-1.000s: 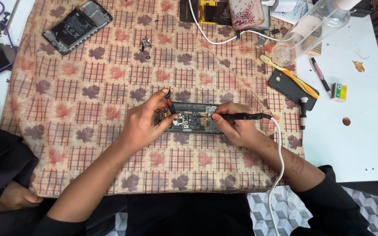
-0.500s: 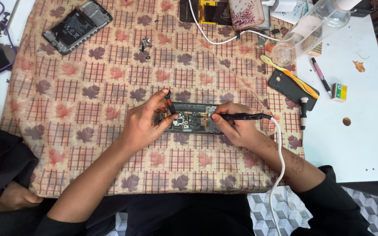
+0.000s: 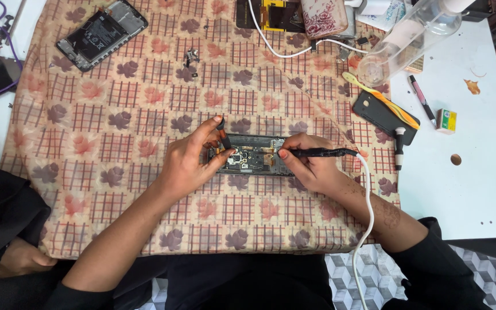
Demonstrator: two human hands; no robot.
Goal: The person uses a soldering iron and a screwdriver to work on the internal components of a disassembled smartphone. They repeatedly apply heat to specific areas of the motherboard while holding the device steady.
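Note:
An opened phone (image 3: 254,161) with its circuit board showing lies on the checked cloth (image 3: 144,115) in the middle. My left hand (image 3: 193,158) rests at its left end, pinching a small dark stick-like tool (image 3: 223,133) over the board. My right hand (image 3: 311,166) covers the phone's right end and grips a black corded pen-shaped iron (image 3: 322,152), its tip pointing left onto the board. The iron's white cable (image 3: 367,212) runs down past my right forearm.
A second opened phone (image 3: 100,35) lies at the far left. A clear plastic bottle (image 3: 409,37), a black phone with a yellow toothbrush on it (image 3: 386,112), a pen (image 3: 421,99), a screwdriver (image 3: 398,148) and a small box (image 3: 446,120) sit at the right.

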